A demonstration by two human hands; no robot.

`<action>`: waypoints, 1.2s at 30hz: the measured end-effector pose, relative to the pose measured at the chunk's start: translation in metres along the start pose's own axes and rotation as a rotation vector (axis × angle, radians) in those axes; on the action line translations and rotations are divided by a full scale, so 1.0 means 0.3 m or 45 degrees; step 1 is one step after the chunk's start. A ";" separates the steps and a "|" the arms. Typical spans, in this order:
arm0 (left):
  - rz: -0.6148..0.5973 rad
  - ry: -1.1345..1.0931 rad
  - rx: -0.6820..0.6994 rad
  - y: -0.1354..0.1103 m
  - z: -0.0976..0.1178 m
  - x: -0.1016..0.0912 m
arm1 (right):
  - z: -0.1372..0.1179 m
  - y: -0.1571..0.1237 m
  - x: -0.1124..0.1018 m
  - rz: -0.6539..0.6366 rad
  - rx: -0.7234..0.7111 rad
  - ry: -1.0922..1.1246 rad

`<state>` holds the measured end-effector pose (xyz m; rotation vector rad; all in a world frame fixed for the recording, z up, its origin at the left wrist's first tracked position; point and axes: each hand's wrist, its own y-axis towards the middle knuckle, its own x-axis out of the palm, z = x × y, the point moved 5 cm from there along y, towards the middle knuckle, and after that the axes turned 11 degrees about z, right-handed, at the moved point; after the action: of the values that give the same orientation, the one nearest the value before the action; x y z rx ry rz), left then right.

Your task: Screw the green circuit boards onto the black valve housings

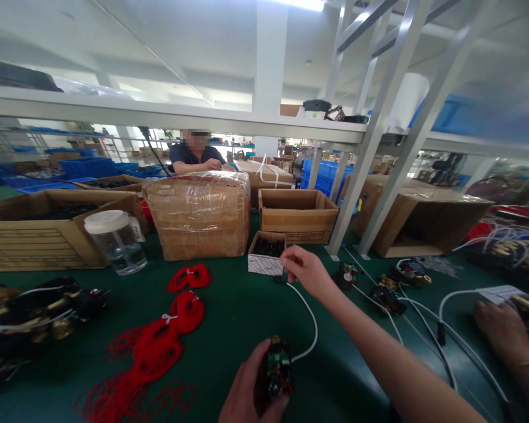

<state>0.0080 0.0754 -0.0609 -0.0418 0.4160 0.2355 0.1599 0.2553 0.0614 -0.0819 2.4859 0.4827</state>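
Observation:
My left hand [249,385] grips a black device housing [278,376] with a green circuit board showing in its open face. From its side a white cable [314,323] curves up to a black plug end on the table. My right hand [300,267] is at the right edge of a small carton [265,265] of black parts, its thumb and fingertips pinched together. Whether anything sits in that pinch is too small to tell. Another open black housing [347,274] stands right of my right wrist.
Red wire bundles [158,346] lie to the left, behind them a water jug [119,244]. A wrapped box [198,217] and an open carton [297,214] stand behind. Metal posts [365,176] rise at right. A co-worker's hand [502,323] is at far right; another person [198,154] sits opposite.

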 end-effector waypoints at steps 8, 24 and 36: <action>0.061 -0.002 0.027 -0.020 0.033 -0.002 | 0.077 -0.562 0.035 -0.067 0.603 0.957; 0.073 -0.030 0.005 -0.027 0.040 -0.001 | 0.152 -0.636 0.128 0.003 0.667 1.191; 0.046 -0.019 -0.042 -0.031 0.054 -0.005 | 0.083 -0.634 0.082 0.118 0.536 0.684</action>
<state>0.0152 0.0674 -0.0457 -0.0652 0.3982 0.2780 0.1852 0.0882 -0.0327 0.0845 3.0733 -0.0504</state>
